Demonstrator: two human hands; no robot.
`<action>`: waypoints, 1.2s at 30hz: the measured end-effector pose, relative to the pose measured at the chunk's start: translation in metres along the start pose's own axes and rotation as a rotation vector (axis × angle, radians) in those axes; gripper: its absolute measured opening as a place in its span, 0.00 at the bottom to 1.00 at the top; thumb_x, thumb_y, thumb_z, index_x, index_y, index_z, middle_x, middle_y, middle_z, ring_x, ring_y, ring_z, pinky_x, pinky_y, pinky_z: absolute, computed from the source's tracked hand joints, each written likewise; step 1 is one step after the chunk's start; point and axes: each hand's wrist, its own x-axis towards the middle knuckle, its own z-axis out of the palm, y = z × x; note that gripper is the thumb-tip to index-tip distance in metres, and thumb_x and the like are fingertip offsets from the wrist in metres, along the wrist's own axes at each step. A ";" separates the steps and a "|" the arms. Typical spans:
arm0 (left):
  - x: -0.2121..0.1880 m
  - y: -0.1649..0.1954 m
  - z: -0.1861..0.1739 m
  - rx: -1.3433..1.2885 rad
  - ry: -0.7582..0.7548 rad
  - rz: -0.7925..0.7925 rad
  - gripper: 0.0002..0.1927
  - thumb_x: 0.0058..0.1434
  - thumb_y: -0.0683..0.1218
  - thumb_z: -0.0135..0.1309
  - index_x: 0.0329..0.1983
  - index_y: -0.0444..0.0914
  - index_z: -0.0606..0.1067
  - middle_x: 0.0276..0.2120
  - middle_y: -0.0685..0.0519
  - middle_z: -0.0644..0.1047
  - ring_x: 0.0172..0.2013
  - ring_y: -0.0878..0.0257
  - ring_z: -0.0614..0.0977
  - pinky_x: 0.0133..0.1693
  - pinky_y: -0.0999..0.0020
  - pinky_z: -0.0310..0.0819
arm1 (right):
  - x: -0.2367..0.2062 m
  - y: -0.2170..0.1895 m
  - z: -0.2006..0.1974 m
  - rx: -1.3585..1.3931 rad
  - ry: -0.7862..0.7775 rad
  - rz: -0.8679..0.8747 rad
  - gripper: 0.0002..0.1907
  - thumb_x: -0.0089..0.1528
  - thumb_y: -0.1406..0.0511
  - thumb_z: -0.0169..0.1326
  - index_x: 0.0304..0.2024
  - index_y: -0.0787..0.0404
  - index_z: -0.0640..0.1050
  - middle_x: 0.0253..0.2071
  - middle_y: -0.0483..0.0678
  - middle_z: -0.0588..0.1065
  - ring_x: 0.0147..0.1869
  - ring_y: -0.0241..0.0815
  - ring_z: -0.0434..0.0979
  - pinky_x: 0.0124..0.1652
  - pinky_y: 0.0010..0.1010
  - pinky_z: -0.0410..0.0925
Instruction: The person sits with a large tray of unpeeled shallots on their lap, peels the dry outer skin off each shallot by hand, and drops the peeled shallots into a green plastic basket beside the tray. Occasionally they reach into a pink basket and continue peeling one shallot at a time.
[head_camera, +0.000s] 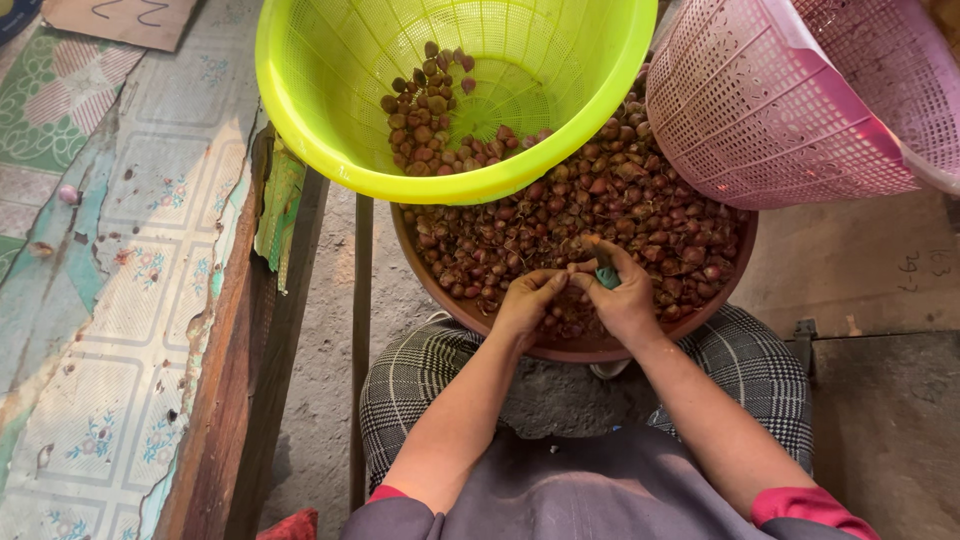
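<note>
A round brown basin (470, 312) rests between my knees, heaped with small reddish-brown shallots (600, 205). My left hand (527, 300) and my right hand (622, 295) meet over the near side of the heap. Between their fingertips they pinch one small shallot (578, 267). My right hand also grips a small tool with a teal handle (606, 277); its blade is hidden. A lime-green mesh basket (320, 120) leans over the far rim of the basin, holding a smaller pile of shallots (425, 125).
A pink mesh basket (770, 120) leans at the upper right. To the left runs a low wooden platform (225, 400) covered with worn patterned sheeting (110, 300). The ground is bare concrete (860, 270). My checked trousers (400, 385) flank the basin.
</note>
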 end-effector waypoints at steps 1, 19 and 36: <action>-0.001 0.001 0.001 -0.020 -0.015 0.012 0.16 0.68 0.52 0.58 0.50 0.35 0.79 0.33 0.55 0.82 0.22 0.73 0.72 0.21 0.79 0.63 | 0.001 0.002 0.000 0.022 0.030 0.048 0.26 0.63 0.74 0.59 0.64 0.63 0.72 0.48 0.43 0.78 0.48 0.32 0.80 0.46 0.25 0.74; 0.023 -0.037 -0.007 -0.107 0.007 0.197 0.10 0.69 0.46 0.58 0.44 0.35 0.73 0.30 0.54 0.78 0.22 0.69 0.73 0.23 0.75 0.67 | 0.001 0.000 -0.005 -0.408 0.000 0.056 0.24 0.62 0.68 0.59 0.61 0.61 0.76 0.46 0.49 0.81 0.48 0.34 0.80 0.48 0.28 0.72; -0.088 0.194 0.089 0.315 -0.029 0.991 0.06 0.78 0.44 0.40 0.43 0.40 0.66 0.34 0.56 0.70 0.35 0.70 0.70 0.39 0.75 0.67 | 0.015 -0.001 -0.038 -0.677 0.016 0.049 0.31 0.61 0.59 0.66 0.60 0.71 0.74 0.45 0.55 0.78 0.47 0.42 0.78 0.45 0.35 0.70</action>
